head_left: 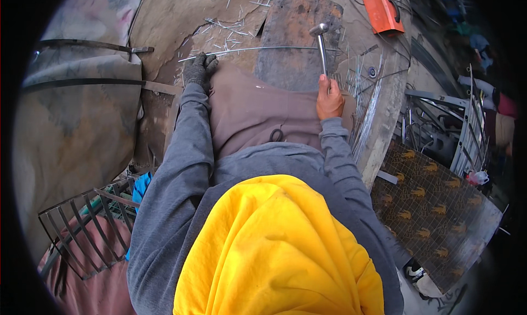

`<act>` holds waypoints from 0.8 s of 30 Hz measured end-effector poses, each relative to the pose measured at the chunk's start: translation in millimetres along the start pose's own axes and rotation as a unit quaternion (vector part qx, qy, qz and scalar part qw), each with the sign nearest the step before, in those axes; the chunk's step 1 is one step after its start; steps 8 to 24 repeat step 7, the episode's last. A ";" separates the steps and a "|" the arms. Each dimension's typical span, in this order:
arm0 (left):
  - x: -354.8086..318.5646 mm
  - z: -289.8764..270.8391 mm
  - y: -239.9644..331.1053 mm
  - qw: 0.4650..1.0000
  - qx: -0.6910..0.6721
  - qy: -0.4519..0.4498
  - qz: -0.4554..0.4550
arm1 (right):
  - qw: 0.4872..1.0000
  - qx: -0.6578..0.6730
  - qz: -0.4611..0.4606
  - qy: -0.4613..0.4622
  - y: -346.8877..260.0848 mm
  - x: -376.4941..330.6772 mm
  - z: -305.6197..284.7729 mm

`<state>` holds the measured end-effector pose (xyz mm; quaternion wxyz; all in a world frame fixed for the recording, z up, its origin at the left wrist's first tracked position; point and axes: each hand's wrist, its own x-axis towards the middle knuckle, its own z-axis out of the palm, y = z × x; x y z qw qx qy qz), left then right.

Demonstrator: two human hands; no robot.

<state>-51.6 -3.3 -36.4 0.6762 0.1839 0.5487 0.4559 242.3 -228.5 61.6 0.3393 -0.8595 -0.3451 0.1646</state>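
My left hand point(198, 71), in a dark grey glove, grips a thin metal rod point(274, 48) near its left end. The rod runs to the right, slightly bowed, across a rusty, scuffed metal plate point(299, 24). My bare right hand point(330, 100) is closed round the handle of a hammer point(323, 46). Its shiny head points away from me, over the plate near the rod's right part. Short cut pieces of rod point(228, 32) lie scattered on the ground beyond my left hand.
Long thin rods point(365, 112) lie right of my right hand. An orange machine with a handle point(382, 12) and cables are at the far right. Nearer are a metal frame point(466, 134) and a patterned board point(433, 211). A barred metal rack point(88, 232) stands at left.
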 end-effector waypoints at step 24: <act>5.6 -0.6 -3.4 0.998 -0.045 0.002 -0.031 | 0.995 -0.069 0.047 -0.063 17.5 2.2 15.9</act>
